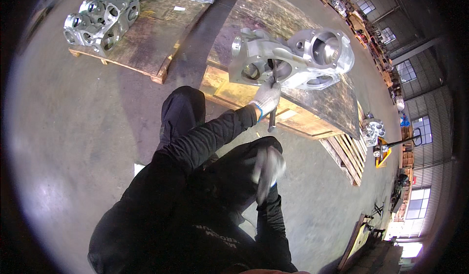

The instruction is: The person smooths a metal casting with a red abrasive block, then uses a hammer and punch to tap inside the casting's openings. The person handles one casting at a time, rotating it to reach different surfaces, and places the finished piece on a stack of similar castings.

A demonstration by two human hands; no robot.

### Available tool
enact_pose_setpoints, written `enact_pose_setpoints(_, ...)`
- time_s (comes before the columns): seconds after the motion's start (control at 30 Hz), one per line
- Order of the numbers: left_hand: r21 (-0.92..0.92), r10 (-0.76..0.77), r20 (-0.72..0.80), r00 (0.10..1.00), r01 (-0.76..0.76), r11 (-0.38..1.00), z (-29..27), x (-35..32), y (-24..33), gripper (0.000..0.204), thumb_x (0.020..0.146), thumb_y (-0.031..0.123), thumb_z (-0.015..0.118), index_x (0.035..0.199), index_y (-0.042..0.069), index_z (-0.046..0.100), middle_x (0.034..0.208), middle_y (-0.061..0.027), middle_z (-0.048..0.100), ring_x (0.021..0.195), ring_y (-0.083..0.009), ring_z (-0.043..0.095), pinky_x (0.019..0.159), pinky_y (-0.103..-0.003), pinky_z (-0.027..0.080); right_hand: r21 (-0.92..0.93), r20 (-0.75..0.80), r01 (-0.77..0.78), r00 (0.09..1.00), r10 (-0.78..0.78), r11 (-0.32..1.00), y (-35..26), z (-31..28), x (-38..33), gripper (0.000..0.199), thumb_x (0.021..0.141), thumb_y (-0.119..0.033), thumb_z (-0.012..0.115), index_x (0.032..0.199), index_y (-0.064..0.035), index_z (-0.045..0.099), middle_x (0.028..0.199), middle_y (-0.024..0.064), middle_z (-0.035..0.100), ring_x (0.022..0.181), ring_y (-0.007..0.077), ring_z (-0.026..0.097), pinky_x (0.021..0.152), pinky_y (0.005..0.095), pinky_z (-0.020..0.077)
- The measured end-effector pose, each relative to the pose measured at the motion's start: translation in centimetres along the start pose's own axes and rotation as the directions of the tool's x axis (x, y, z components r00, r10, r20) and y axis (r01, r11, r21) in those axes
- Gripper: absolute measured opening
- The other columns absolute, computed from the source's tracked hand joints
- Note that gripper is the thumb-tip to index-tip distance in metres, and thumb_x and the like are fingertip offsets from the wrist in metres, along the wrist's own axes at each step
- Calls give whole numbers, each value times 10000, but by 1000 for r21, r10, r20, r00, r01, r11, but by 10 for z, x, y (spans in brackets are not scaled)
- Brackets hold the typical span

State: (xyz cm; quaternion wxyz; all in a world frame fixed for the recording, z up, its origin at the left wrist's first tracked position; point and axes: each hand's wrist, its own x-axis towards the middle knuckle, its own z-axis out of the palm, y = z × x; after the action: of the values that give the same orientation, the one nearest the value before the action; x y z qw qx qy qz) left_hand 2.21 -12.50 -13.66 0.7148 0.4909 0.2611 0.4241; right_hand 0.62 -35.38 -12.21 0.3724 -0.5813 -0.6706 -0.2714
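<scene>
The left hand [266, 98], in a pale work glove, is clenched around a dark slender tool [272, 100] that stands nearly upright, its upper end set into an opening on the near face of a large grey cast-metal housing [293, 59]. The housing sits on a dark worn board [337, 100] laid over a wooden pallet [229, 86], close to the pallet's near edge. The right hand [266, 169], also gloved, is lower down near the person's chest and so blurred that I cannot tell whether its fingers are closed or free, or whether it holds anything.

To do this step well, I judge the tool should stay square to the bore so its tip does not skid across the machined face, with the gripping hand kept low on the shaft and clear of the casting's edges. The housing looks heavy and seated, but pushing toward the pallet's near edge could shift it.

The floor [88, 127] is smooth grey concrete. At the far left a second pallet [141, 49] carries a row of similar castings [102, 17] along its far edge. To the right lie a bare slatted pallet [349, 156], a yellow pallet truck [383, 152] and tall factory windows [415, 127].
</scene>
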Motion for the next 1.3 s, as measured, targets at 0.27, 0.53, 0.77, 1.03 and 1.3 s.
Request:
enact_pose_setpoints(0.27,-136,-111,18,994,112,984,-8,0,17,265,1036,229,523,1249,78,570,687,17,517,526,-104,504,433,-276,399,269,35,-42,999,33,962,-4,-3,10,42,788,-40,679,827,-30,667,724,104,672,673,268,654,649,367,544)
enact_pose_setpoints(0.53,-253,-206,159,965,242,937,-26,-2,26,224,1035,244,557,1204,106,609,730,32,552,567,-86,533,447,-255,411,253,1,68,998,-70,965,-11,10,23,168,740,-171,725,735,-42,617,666,83,626,594,235,610,579,326,501)
enact_pose_setpoints(0.77,-123,-64,79,995,74,990,-14,0,24,262,1017,219,533,1242,93,578,703,15,508,553,-97,493,479,-274,385,144,321,-442,867,380,886,-13,10,43,204,687,-147,755,818,-14,670,602,139,589,529,290,623,532,368,500)
enact_pose_setpoints(1.03,-311,-212,207,955,270,911,-33,15,13,283,1017,311,567,1200,100,611,687,15,536,519,-107,511,458,-280,421,197,366,-479,845,389,855,-13,7,31,112,754,-146,706,772,-49,653,672,109,609,566,292,603,532,380,490)
enact_pose_setpoints(1.3,-193,-153,197,968,191,962,-32,23,-5,265,1022,293,551,1178,84,599,678,20,527,544,-109,531,477,-274,423,243,329,-431,879,344,869,-12,12,37,113,759,-127,703,788,-26,661,653,106,633,571,261,627,543,346,502)
